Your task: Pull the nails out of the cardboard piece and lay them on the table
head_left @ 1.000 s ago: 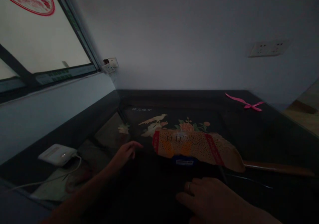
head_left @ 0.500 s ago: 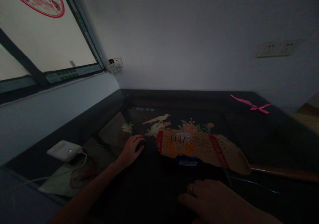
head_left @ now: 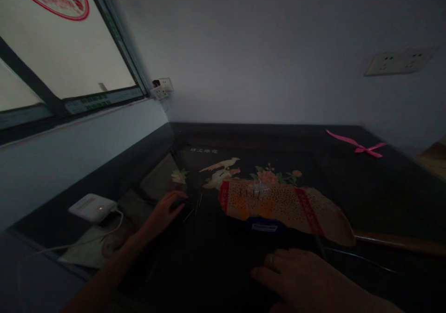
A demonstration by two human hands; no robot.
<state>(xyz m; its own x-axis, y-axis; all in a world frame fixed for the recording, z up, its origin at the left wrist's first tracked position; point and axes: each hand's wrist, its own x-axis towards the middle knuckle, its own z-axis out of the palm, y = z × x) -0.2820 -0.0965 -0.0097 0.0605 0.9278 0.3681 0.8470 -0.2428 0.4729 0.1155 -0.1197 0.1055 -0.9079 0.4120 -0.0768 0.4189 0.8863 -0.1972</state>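
Near three o'clock from the nearer, left hand [head_left: 166, 209] — thumb and fingers parted — thin sticks [head_left: 197, 206] slant toward one o'clock.

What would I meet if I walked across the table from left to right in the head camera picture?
White device with a cable → left hand → thin sticks → brown dotted thing with red bands → pink ribbon.

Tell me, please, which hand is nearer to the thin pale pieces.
Left. The left hand is close beside the thin pale pieces, just to their left; touching or not, I cannot tell. The right hand is farther away, to their right and closer to the camera.
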